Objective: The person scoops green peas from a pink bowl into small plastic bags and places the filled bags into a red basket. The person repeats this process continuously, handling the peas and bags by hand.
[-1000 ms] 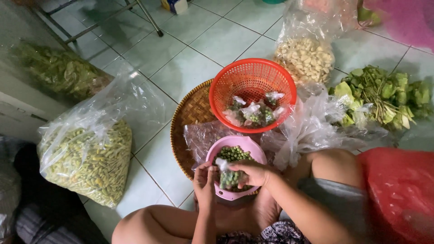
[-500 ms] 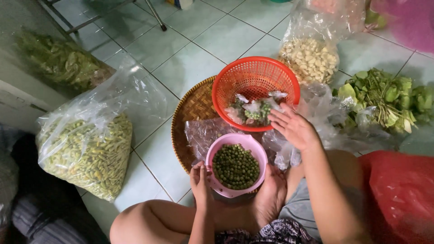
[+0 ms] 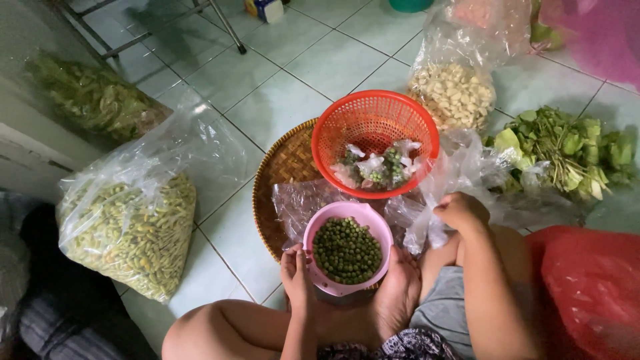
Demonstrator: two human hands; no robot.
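I sit on the tiled floor (image 3: 293,100) with the pink bowl (image 3: 347,248) of small green peas between my knees, close enough that either hand reaches it. My left hand (image 3: 297,270) steadies its near rim, grip narrow, thumb on the edge. My right hand (image 3: 460,212) pinches a clear plastic bag (image 3: 417,223) just beside the bowl, grip closed on the film. The orange basket (image 3: 375,143) sits on a woven tray (image 3: 287,173) behind the bowl, holding small tied packets of peas. A big clear sack of pale green pods (image 3: 130,230) slumps to my left; another clear bag of whitish pieces (image 3: 453,93) stands farther off, with loose leafy greens (image 3: 567,150) beside it. I see no labels.
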